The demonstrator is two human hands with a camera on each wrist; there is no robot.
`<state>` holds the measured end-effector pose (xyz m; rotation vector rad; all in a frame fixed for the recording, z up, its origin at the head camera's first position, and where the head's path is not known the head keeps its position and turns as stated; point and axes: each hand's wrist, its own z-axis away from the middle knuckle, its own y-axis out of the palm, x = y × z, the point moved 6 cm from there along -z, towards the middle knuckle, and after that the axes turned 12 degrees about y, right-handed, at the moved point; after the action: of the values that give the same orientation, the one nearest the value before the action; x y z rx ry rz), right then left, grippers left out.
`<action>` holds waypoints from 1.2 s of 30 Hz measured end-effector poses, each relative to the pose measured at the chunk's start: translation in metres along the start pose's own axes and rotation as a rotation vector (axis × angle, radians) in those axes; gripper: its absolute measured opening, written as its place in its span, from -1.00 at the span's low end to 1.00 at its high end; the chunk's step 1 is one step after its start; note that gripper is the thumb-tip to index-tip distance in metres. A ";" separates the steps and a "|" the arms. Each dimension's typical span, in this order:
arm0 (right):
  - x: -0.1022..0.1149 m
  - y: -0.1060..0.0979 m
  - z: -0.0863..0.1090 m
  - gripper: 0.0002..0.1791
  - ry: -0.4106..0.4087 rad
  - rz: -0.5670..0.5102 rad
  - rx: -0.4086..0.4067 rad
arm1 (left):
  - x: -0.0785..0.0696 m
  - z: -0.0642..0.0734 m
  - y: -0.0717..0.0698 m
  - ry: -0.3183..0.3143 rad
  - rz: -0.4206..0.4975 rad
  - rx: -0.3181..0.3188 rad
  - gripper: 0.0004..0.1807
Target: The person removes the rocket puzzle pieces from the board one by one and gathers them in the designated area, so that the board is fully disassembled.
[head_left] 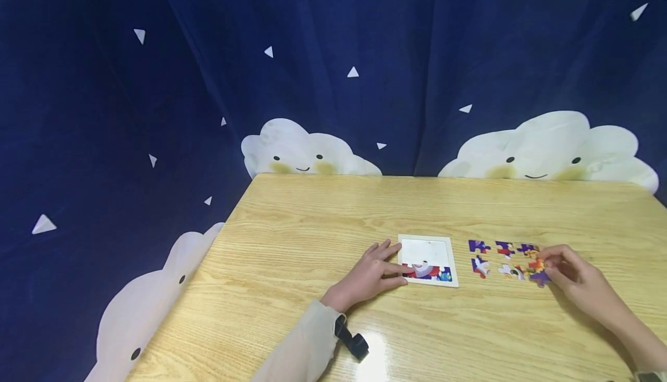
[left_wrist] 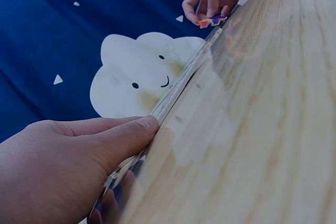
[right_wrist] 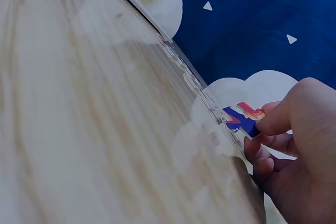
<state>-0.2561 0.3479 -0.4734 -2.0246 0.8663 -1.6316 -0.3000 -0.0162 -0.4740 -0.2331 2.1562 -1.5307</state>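
A small white puzzle tray lies on the table, its lower row filled with colourful pieces and its upper part showing bare white. My left hand rests along the tray's left side, fingers extended, the thumb over the lower edge of the picture. To the right, my right hand pinches a purple and orange puzzle piece between thumb and fingers, tilted up from the tabletop. Several loose puzzle pieces lie in two rows between the tray and that hand. The right fingers partly cover the rightmost pieces.
The wooden table reaches back to a dark blue curtain printed with white triangles and smiling clouds. Another curtain part hangs along the table's left edge. A black strap is at the left wrist.
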 end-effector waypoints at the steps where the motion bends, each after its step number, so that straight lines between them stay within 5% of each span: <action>1: 0.000 0.000 0.000 -0.73 0.001 -0.002 -0.002 | 0.000 0.000 0.000 -0.001 -0.001 0.000 -0.64; 36: -0.006 -0.006 -0.001 -0.79 0.028 0.053 0.014 | 0.001 -0.001 0.000 0.002 -0.003 -0.002 -0.64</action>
<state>-0.2563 0.3569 -0.4738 -1.9574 0.9077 -1.6363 -0.3008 -0.0160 -0.4743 -0.2357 2.1599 -1.5319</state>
